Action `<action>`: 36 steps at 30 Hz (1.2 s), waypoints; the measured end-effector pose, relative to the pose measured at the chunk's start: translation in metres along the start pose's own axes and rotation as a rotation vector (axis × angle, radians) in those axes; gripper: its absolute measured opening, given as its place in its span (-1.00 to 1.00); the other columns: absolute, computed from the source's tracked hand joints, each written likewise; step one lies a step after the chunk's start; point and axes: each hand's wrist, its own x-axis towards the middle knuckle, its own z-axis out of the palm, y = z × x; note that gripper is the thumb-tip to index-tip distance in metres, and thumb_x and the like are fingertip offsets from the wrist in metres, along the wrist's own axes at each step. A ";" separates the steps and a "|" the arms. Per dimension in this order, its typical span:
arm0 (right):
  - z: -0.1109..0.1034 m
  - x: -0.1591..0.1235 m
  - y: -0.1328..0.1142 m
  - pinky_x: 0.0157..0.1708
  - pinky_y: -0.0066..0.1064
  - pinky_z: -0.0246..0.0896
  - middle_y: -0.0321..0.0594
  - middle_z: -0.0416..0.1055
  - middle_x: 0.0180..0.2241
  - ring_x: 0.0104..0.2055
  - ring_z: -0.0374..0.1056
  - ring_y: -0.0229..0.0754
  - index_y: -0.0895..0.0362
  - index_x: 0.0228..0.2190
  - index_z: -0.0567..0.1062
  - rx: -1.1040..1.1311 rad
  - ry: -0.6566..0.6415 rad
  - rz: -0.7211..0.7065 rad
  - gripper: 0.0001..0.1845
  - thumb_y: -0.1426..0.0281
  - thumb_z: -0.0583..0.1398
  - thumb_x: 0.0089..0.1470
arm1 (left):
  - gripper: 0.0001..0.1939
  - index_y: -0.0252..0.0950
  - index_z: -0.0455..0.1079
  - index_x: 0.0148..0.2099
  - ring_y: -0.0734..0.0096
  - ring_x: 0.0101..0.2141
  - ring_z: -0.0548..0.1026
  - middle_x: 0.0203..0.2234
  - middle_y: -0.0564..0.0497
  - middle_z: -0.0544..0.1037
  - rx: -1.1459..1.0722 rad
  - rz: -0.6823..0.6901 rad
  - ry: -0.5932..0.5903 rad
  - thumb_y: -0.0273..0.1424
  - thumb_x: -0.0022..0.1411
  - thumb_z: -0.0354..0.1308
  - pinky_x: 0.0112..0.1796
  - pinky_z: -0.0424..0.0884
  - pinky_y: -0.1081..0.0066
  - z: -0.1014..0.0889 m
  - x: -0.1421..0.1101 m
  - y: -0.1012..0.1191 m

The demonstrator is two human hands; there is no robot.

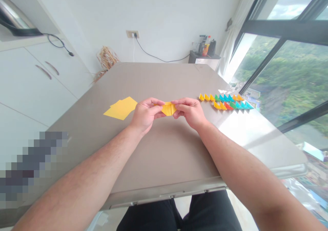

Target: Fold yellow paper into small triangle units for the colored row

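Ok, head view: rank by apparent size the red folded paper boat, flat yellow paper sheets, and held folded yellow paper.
Flat yellow paper sheets
Held folded yellow paper, partly hidden
Red folded paper boat

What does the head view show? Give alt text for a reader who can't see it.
A person's left hand and right hand hold a folded yellow paper between them above a table. Flat yellow sheets lie by the left hand; beyond the right hand, two rows of folded paper shapes, yellow, orange, green, blue and red, sit near a window.
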 end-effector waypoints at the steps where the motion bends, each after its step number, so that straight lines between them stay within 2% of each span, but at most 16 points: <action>1: 0.000 0.000 0.000 -0.40 -0.31 0.47 -0.29 0.54 -0.54 -0.53 0.46 -0.22 0.12 -0.37 0.64 0.005 -0.001 0.004 -0.84 0.39 0.32 -0.10 | -0.80 -0.29 0.47 -0.35 0.26 -0.23 0.62 -0.37 0.01 0.62 -0.002 -0.003 0.009 -0.37 -0.03 0.40 -0.19 0.59 0.19 0.000 0.000 0.001; 6: -0.002 0.002 0.004 -0.39 -0.31 0.47 -0.29 0.52 -0.58 -0.53 0.47 -0.21 0.12 -0.42 0.60 0.021 -0.008 0.009 -0.87 0.42 0.27 -0.12 | -0.79 -0.29 0.44 -0.37 0.23 -0.24 0.62 -0.41 0.02 0.60 -0.010 -0.029 0.032 -0.39 -0.06 0.40 -0.17 0.59 0.15 0.000 0.001 0.002; 14: -0.003 0.001 0.003 -0.35 -0.29 0.47 -0.30 0.51 -0.59 -0.52 0.48 -0.19 0.13 -0.46 0.58 0.023 -0.001 0.003 -0.92 0.44 0.27 -0.13 | -0.82 -0.29 0.42 -0.35 0.28 -0.30 0.62 -0.41 0.01 0.60 -0.072 -0.065 -0.013 -0.44 -0.04 0.34 -0.19 0.57 0.20 -0.003 0.003 0.002; 16: -0.002 0.000 0.001 -0.34 -0.28 0.46 -0.28 0.52 -0.60 -0.51 0.48 -0.18 0.13 -0.49 0.57 -0.022 -0.004 -0.004 -0.95 0.41 0.29 -0.10 | -0.80 -0.28 0.40 -0.34 0.26 -0.30 0.63 -0.42 0.02 0.59 -0.068 -0.063 -0.018 -0.40 -0.02 0.34 -0.22 0.57 0.21 -0.002 0.002 0.003; 19: 0.000 -0.004 -0.001 -0.31 -0.29 0.43 -0.24 0.54 -0.57 -0.47 0.48 -0.18 0.13 -0.54 0.54 -0.151 -0.016 -0.031 -0.88 0.35 0.30 -0.04 | -0.71 -0.26 0.31 -0.37 0.24 -0.32 0.62 -0.48 0.08 0.53 -0.009 -0.025 0.011 -0.33 -0.02 0.40 -0.31 0.58 0.24 -0.001 0.001 0.002; 24: 0.004 -0.007 0.000 -0.36 -0.37 0.30 -0.26 0.50 -0.55 -0.43 0.39 -0.23 0.13 -0.60 0.48 -0.356 -0.021 -0.111 -0.80 0.36 0.27 0.00 | -0.62 -0.23 0.21 -0.38 0.32 -0.41 0.58 -0.55 0.15 0.46 0.095 0.075 0.071 -0.37 -0.02 0.42 -0.39 0.56 0.32 -0.002 0.003 -0.006; 27: 0.005 -0.007 0.001 -0.41 -0.40 0.23 -0.34 0.45 -0.55 -0.46 0.33 -0.27 0.10 -0.52 0.42 -0.374 0.044 -0.155 -0.81 0.32 0.31 -0.01 | -0.65 -0.22 0.28 -0.25 0.32 -0.43 0.60 -0.46 0.09 0.57 0.222 0.149 0.071 -0.34 0.03 0.40 -0.37 0.54 0.33 -0.002 0.002 -0.007; 28: 0.006 -0.006 0.001 -0.41 -0.40 0.24 -0.36 0.45 -0.52 -0.46 0.34 -0.28 0.09 -0.44 0.43 -0.363 0.061 -0.158 -0.81 0.29 0.33 -0.02 | -0.64 -0.22 0.30 -0.19 0.32 -0.43 0.61 -0.42 0.06 0.61 0.271 0.168 0.060 -0.33 0.04 0.40 -0.36 0.53 0.34 -0.002 0.001 -0.006; 31: 0.005 -0.005 0.002 -0.36 -0.35 0.32 -0.32 0.53 -0.39 -0.42 0.41 -0.24 0.07 -0.19 0.50 -0.359 0.055 -0.135 -0.65 0.22 0.36 -0.02 | -0.61 -0.22 0.34 -0.07 0.33 -0.38 0.63 -0.33 0.00 0.66 0.371 0.206 0.013 -0.32 0.08 0.39 -0.31 0.51 0.37 0.000 -0.004 -0.003; 32: 0.005 -0.004 0.002 -0.34 -0.34 0.33 -0.29 0.55 -0.36 -0.40 0.42 -0.23 0.08 -0.18 0.53 -0.374 0.041 -0.129 -0.64 0.20 0.36 -0.02 | -0.61 -0.22 0.35 -0.07 0.33 -0.37 0.63 -0.32 0.00 0.66 0.390 0.215 0.005 -0.32 0.09 0.38 -0.30 0.51 0.37 0.000 -0.005 -0.002; 36: 0.004 -0.003 0.004 -0.34 -0.34 0.33 -0.24 0.55 -0.40 -0.41 0.42 -0.23 0.13 -0.36 0.60 -0.399 0.021 -0.126 -0.74 0.20 0.36 -0.02 | -0.62 -0.24 0.41 -0.06 0.33 -0.36 0.63 -0.32 0.00 0.66 0.395 0.201 0.023 -0.31 0.08 0.40 -0.26 0.54 0.33 0.000 -0.004 -0.002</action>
